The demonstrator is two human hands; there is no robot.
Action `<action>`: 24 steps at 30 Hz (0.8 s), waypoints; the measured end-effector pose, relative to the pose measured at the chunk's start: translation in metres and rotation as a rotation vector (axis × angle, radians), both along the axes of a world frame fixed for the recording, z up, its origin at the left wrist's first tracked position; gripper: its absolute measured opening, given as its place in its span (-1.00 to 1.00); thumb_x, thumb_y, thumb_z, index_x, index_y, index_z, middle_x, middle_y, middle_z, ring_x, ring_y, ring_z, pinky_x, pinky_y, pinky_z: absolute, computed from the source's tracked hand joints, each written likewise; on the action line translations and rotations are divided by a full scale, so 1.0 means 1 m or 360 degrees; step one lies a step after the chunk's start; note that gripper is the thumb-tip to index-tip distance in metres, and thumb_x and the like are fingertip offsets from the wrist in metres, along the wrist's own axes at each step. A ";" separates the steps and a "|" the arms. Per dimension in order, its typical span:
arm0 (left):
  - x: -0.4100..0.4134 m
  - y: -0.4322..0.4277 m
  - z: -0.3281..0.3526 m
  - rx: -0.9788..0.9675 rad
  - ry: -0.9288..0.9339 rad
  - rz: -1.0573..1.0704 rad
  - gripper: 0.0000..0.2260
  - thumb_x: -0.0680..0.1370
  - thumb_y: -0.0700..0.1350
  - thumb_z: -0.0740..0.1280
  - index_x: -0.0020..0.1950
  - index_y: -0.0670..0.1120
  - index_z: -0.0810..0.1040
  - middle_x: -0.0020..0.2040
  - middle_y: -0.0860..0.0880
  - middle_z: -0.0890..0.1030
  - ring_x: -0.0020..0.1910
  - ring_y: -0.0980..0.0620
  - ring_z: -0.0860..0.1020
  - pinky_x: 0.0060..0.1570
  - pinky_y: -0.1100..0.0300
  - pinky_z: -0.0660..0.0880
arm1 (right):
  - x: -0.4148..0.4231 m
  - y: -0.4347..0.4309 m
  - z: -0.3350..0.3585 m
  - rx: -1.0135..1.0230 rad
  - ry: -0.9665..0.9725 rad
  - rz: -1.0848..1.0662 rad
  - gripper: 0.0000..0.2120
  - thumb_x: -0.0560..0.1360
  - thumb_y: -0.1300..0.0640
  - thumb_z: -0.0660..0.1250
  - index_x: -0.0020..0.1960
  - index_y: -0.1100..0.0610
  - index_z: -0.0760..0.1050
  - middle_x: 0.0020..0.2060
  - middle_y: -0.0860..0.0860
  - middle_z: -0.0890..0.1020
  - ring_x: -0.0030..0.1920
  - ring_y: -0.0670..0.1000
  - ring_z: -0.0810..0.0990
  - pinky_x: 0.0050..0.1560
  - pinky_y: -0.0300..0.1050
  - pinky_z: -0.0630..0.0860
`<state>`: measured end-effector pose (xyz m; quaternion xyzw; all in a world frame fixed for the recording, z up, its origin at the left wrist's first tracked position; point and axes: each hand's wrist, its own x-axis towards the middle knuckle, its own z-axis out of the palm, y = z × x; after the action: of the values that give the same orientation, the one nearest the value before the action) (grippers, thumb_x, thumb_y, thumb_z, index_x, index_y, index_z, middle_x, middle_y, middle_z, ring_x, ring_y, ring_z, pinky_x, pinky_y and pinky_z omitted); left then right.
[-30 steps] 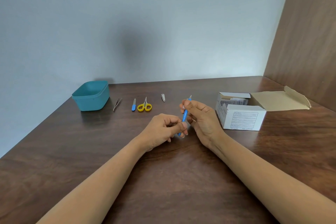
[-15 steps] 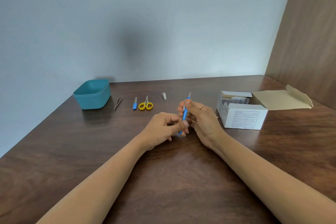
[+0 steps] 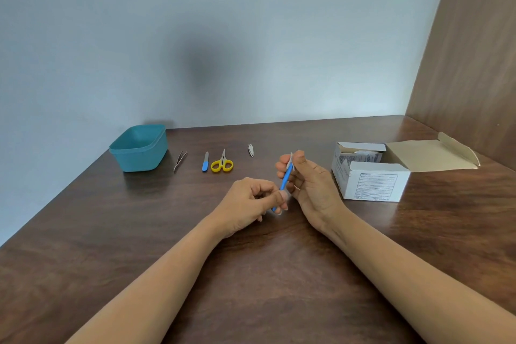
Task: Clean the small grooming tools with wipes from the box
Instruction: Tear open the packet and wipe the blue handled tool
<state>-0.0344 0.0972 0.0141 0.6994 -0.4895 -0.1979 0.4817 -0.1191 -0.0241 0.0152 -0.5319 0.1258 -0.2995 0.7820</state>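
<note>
The dark wooden tabletop (image 3: 139, 232) meets a pale grey wall (image 3: 223, 36), and a wooden panel (image 3: 474, 64) closes the right side. Along the back lie a teal container (image 3: 138, 148), tweezers (image 3: 180, 160), a blue file (image 3: 205, 161), yellow scissors (image 3: 222, 163) and a nail clipper (image 3: 250, 150). The open box (image 3: 374, 176) stands to the right.

Compared with one second ago, the right hand (image 3: 310, 184) is higher on the blue tool (image 3: 284, 180), and the metal tip is now mostly covered.

The left hand (image 3: 245, 201) pinches the tool's lower end. The right hand's fingers (image 3: 300, 160) pinch a small white wipe (image 3: 290, 160) around the upper end. The tool is tilted, above the tabletop.
</note>
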 end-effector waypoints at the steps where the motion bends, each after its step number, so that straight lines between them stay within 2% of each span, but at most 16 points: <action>1: 0.000 0.000 0.000 -0.0002 0.0005 0.0002 -0.81 0.57 -0.08 0.34 -0.20 -0.09 0.67 -0.32 0.03 0.62 -0.30 0.17 0.52 -0.44 0.34 0.41 | 0.000 0.000 0.000 -0.0006 0.0006 0.0005 -0.73 0.56 -0.01 0.19 -0.09 0.13 0.58 -0.28 -0.06 0.68 -0.25 -0.15 0.61 -0.14 -0.24 0.40; 6: -0.001 0.001 0.001 -0.0009 0.0013 0.0005 -0.79 0.58 -0.09 0.32 -0.15 -0.15 0.67 -0.36 0.12 0.61 -0.32 0.24 0.53 -0.44 0.35 0.41 | -0.001 0.001 0.004 0.0093 -0.0035 -0.0011 -0.79 0.33 0.05 0.36 -0.11 0.14 0.60 -0.28 -0.05 0.69 -0.25 -0.18 0.62 -0.14 -0.22 0.37; 8: -0.002 0.001 0.002 0.0000 0.0000 0.0006 -0.79 0.58 -0.10 0.31 -0.15 -0.15 0.67 -0.39 0.15 0.60 -0.34 0.26 0.53 -0.44 0.35 0.41 | -0.001 0.001 0.004 0.0121 -0.0053 -0.0021 -0.81 0.31 0.08 0.38 -0.12 0.14 0.59 -0.30 -0.05 0.68 -0.26 -0.18 0.61 -0.16 -0.23 0.36; 10: -0.002 0.001 0.002 0.0011 -0.0007 0.0013 -0.79 0.58 -0.10 0.31 -0.14 -0.15 0.66 -0.39 0.16 0.60 -0.34 0.26 0.53 -0.44 0.34 0.41 | -0.001 0.000 0.003 0.0126 -0.0054 -0.0018 -0.80 0.32 0.06 0.37 -0.12 0.14 0.59 -0.30 -0.05 0.68 -0.25 -0.17 0.61 -0.15 -0.23 0.37; 14: -0.001 0.001 0.002 0.0030 0.0001 0.0031 -0.79 0.58 -0.07 0.32 -0.14 -0.13 0.67 -0.39 0.12 0.59 -0.35 0.26 0.53 -0.43 0.33 0.42 | -0.001 -0.001 0.003 0.0107 -0.0015 -0.0002 -0.77 0.53 0.03 0.24 -0.08 0.14 0.59 -0.28 -0.06 0.69 -0.24 -0.15 0.61 -0.13 -0.23 0.41; 16: 0.000 0.001 0.002 0.0035 -0.0001 0.0037 -0.79 0.58 -0.07 0.32 -0.15 -0.13 0.67 -0.39 0.13 0.59 -0.35 0.26 0.52 -0.43 0.33 0.41 | -0.002 -0.001 0.003 0.0111 -0.0007 0.0011 -0.74 0.56 0.01 0.19 -0.06 0.13 0.59 -0.26 -0.05 0.69 -0.24 -0.15 0.62 -0.12 -0.23 0.42; 21: 0.001 0.001 0.002 0.0044 -0.0018 0.0050 -0.79 0.58 -0.08 0.31 -0.14 -0.13 0.67 -0.39 0.14 0.60 -0.34 0.25 0.55 -0.43 0.33 0.43 | -0.003 -0.001 0.005 0.0137 -0.0064 0.0069 -0.81 0.56 0.12 0.21 0.00 0.11 0.60 -0.19 -0.04 0.71 -0.15 -0.14 0.64 -0.17 -0.31 0.48; 24: 0.002 0.001 0.002 0.0042 -0.0012 0.0050 -0.79 0.58 -0.08 0.31 -0.14 -0.14 0.66 -0.39 0.15 0.60 -0.35 0.26 0.54 -0.43 0.33 0.43 | -0.003 -0.001 0.007 0.0154 -0.0072 0.0087 -0.80 0.41 0.12 0.32 0.01 0.11 0.60 -0.16 -0.03 0.71 -0.15 -0.14 0.64 -0.19 -0.32 0.47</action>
<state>-0.0329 0.0982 0.0165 0.7140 -0.4777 -0.1941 0.4736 -0.1217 -0.0247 0.0219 -0.4898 0.1079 -0.2836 0.8173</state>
